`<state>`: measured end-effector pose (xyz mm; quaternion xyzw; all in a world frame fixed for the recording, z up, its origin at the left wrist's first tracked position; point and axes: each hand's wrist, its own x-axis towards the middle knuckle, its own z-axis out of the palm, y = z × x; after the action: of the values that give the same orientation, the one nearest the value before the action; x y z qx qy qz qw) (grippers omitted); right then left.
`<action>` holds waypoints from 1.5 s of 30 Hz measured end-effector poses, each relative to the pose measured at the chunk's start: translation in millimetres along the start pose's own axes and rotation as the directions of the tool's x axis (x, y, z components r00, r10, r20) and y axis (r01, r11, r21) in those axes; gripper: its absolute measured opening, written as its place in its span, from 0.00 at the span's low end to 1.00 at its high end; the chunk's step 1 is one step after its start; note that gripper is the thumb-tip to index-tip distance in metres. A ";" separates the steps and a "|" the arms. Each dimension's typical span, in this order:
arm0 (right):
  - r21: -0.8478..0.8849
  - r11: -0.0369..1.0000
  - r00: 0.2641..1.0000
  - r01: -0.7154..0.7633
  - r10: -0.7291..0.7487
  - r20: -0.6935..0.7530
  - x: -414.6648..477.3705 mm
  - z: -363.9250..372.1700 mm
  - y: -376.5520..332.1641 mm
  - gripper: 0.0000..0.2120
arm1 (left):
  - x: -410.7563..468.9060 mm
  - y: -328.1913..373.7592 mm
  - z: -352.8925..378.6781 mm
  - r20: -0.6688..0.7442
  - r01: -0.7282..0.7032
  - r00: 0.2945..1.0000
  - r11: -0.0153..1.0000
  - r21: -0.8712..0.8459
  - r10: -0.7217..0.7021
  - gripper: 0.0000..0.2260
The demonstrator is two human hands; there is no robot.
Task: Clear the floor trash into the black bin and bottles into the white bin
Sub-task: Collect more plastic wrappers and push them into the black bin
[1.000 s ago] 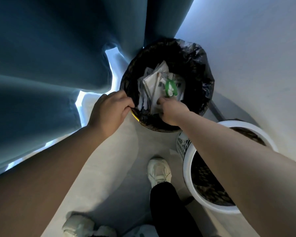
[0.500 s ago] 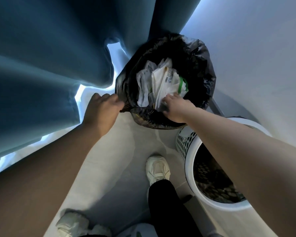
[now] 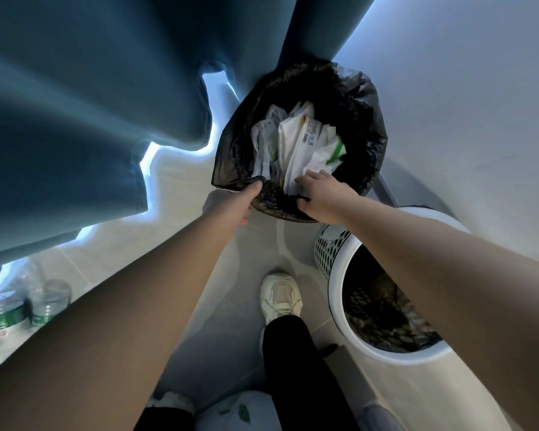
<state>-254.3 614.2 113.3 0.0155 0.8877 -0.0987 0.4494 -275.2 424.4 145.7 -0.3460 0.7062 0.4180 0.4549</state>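
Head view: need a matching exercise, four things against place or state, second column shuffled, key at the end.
Column 1
1. black bin
2. white bin
3. bottles
4. left hand

Column 2
a. on the floor at the far left, by the hem of the curtain
b. grips the near edge of the dark liner
c. holds white and green wrappers
d. perforated wall, stands beneath the right forearm

Pairs: 1-c, 2-d, 3-a, 4-b
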 end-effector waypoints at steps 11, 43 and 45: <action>0.088 0.996 0.985 -0.022 0.037 -0.167 -13.5 11.5 6.6 0.23 | 3.5 -31.8 5.5 -0.092 -0.223 0.968 0.968 0.118 0.234 0.10; -0.148 0.979 0.965 0.138 -0.167 -0.204 -107.7 20.5 -111.9 0.30 | -60.9 -132.5 -114.1 -0.038 -0.217 0.893 0.504 0.836 0.448 0.33; -0.187 0.967 0.964 0.172 -0.204 -0.171 -117.2 30.9 -141.0 0.30 | -71.3 -157.9 -138.2 -0.053 -0.187 0.897 0.484 0.855 0.440 0.34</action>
<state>-176.3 477.4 212.1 -0.0984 0.9289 -0.0626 0.3514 -162.1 242.1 201.3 -0.0047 0.9232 0.0591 0.3797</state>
